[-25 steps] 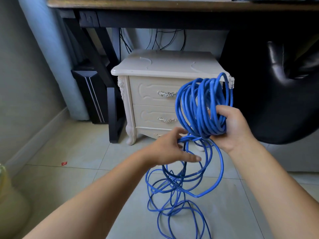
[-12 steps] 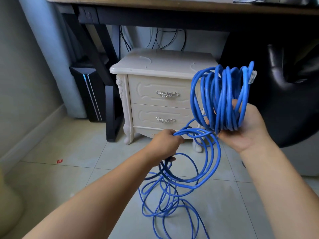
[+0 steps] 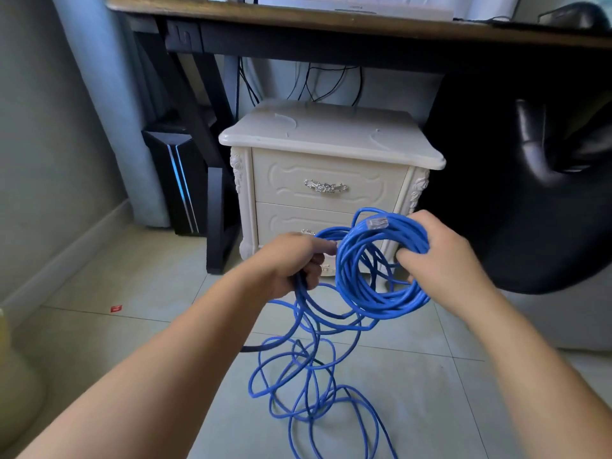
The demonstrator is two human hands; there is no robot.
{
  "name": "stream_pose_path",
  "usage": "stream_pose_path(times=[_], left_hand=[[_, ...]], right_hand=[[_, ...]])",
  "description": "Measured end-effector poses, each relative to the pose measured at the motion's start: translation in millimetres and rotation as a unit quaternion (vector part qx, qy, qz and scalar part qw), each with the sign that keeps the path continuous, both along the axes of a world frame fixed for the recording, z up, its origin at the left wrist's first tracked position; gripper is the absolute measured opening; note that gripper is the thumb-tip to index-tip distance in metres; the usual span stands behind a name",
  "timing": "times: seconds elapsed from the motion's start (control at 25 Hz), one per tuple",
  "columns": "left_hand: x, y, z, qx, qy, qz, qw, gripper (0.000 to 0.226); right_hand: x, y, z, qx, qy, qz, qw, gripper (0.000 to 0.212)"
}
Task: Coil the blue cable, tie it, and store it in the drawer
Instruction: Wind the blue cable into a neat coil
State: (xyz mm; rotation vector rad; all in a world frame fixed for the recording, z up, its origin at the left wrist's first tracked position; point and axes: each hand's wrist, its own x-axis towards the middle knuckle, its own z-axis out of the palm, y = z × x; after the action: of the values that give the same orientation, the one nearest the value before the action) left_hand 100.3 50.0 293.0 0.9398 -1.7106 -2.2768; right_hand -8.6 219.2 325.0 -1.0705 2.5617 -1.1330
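Note:
My right hand (image 3: 440, 256) grips a bundle of loops of the blue cable (image 3: 381, 293), held in front of the nightstand. A clear plug (image 3: 377, 223) sticks out at the top of the bundle. My left hand (image 3: 291, 263) is curled round a loose strand that runs up from the floor to the bundle. The rest of the cable lies in loose tangled loops (image 3: 311, 392) on the tiles below my hands. Both drawers of the cream nightstand (image 3: 328, 140) are closed, the upper one (image 3: 328, 187) with a silver handle, the lower one partly hidden behind my hands.
A dark desk (image 3: 331, 24) spans above the nightstand. A black computer tower (image 3: 178, 180) stands to the left by a desk leg. A black leather chair (image 3: 546, 200) fills the right side. A small red scrap (image 3: 116, 308) lies on the floor tiles.
My right hand has lowered and turned the coil from upright to facing me. My left hand has risen with a strand and come close to the coil.

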Motion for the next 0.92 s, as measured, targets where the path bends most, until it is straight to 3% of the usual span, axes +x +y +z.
stream_pose_path(times=[0.16, 0.32, 0.52, 0.68, 0.84, 0.92], left_hand=[[13.8, -4.9, 11.7, 0.167, 0.062, -0.045, 0.983, 0.021], [19.5, -10.4, 11.3, 0.297, 0.125, -0.057, 0.945, 0.034], [24.1, -10.8, 5.8, 0.197, 0.182, -0.064, 0.961, 0.013], [20.4, -3.9, 2.4, 0.115, 0.251, -0.117, 0.954, 0.045], [14.4, 10.6, 9.2, 0.042, 0.266, -0.067, 0.961, 0.059], [12.8, 16.2, 8.3, -0.031, 0.239, -0.069, 0.968, 0.056]], right_hand=[[7.2, -6.0, -4.1, 0.022, 0.053, -0.018, 0.998, 0.026], [5.1, -7.5, -8.4, 0.008, 0.048, -0.023, 0.999, 0.027], [-8.8, -4.6, -8.6, -0.057, -0.064, -0.037, 0.996, 0.026], [-14.6, -1.8, -9.2, -0.121, -0.184, -0.046, 0.974, 0.024], [-10.8, 0.5, -4.1, -0.151, -0.146, -0.055, 0.976, 0.021], [-8.9, 1.9, -1.1, -0.157, -0.099, -0.062, 0.981, 0.023]])
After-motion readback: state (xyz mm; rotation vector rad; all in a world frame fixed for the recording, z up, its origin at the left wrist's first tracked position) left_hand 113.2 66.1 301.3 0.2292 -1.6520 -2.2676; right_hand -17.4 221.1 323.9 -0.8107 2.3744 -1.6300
